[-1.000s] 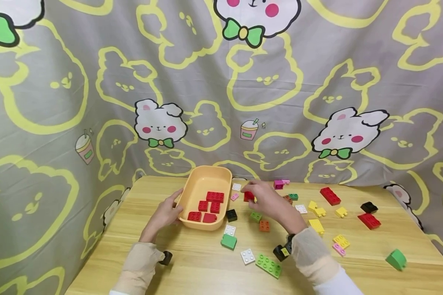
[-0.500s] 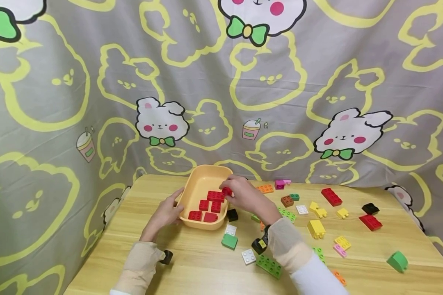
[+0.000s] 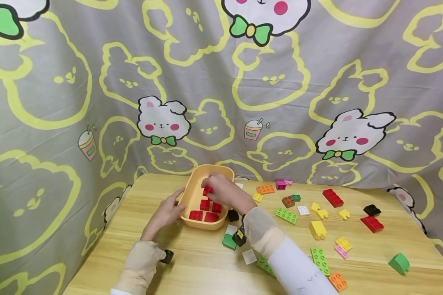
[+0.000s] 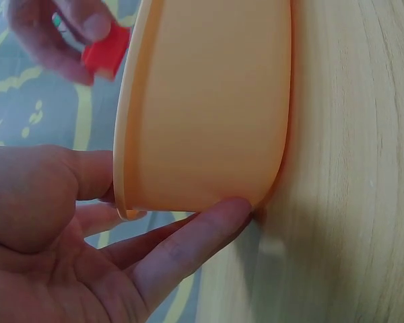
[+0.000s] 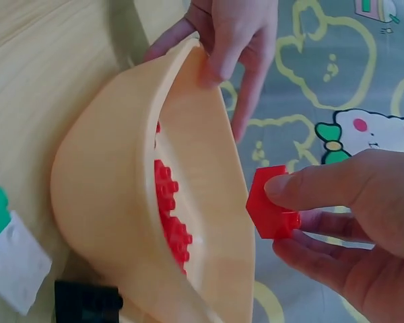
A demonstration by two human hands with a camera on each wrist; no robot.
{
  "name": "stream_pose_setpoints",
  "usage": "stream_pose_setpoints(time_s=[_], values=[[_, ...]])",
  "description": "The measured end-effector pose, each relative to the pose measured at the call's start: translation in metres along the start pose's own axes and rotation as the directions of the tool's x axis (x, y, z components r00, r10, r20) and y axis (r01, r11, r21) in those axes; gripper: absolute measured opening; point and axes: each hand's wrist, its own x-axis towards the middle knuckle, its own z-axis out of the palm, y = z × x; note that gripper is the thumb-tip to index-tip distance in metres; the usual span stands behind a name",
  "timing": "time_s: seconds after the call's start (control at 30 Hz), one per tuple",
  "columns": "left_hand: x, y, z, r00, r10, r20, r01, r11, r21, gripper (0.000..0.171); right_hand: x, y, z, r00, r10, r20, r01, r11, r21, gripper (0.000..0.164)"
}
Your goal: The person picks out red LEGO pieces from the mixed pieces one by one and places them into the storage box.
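Note:
A shallow orange plastic tub [image 3: 193, 192] stands at the table's back left, with several red toy bricks [image 3: 211, 217] lying in it. My left hand [image 3: 167, 211] holds the tub's left rim. In the left wrist view, the thumb lies over the edge and the fingers [image 4: 195, 249] touch the outer wall. Above the tub, my right hand [image 3: 225, 191] pinches a red toy brick [image 5: 266, 202] with a slanted side between thumb and fingers. In the head view, this hand hides part of the tub and some bricks.
Loose bricks are scattered right of the tub: a black one [image 3: 233, 215], green [image 3: 229, 241], lime [image 3: 286, 216], yellow [image 3: 317, 230], orange [image 3: 266, 189] and red [image 3: 333, 198]. A green curved block [image 3: 399, 263] lies far right. A printed curtain [image 3: 206, 82] hangs behind the table.
My right hand has carried the red brick leftward from the tabletop, past the tub's right rim, to over its inside. My left hand has stayed on the left rim.

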Motion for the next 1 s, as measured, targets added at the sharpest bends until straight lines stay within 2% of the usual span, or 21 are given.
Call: stream_pose_setpoints(time_s=[0.2, 0.37, 0.5, 0.67, 0.8, 1.0], values=[[0.001, 0.001, -0.001, 1.0, 0.001, 0.004, -0.001, 1.0, 0.014, 0.065, 0.024, -0.004, 0.008, 0.998, -0.031, 0.056, 0.031, 0.999, -0.007, 0.02], [0.003, 0.003, 0.0, 1.0, 0.024, -0.007, -0.023, 1.0, 0.019, 0.065, 0.042, -0.004, 0.016, 0.993, 0.011, 0.117, -0.01, 1.0, -0.006, 0.023], [0.001, 0.0, -0.001, 0.999, 0.033, -0.017, -0.032, 0.999, 0.03, 0.065, 0.053, -0.007, 0.03, 0.986, 0.042, 0.159, -0.042, 0.999, -0.001, 0.025], [-0.003, -0.004, -0.002, 0.999, 0.025, -0.023, -0.024, 0.998, 0.06, 0.065, 0.058, -0.007, 0.048, 0.977, 0.092, 0.195, -0.1, 0.994, 0.033, 0.025], [-0.001, -0.002, -0.002, 0.999, 0.048, -0.019, -0.046, 0.995, 0.083, 0.065, 0.06, -0.003, 0.055, 0.969, 0.125, 0.212, -0.131, 0.991, 0.014, 0.024], [-0.001, 0.001, -0.001, 0.998, 0.056, -0.019, -0.054, 0.996, 0.065, 0.065, 0.061, -0.002, 0.064, 0.952, 0.183, 0.244, -0.194, 0.981, 0.025, 0.021]])
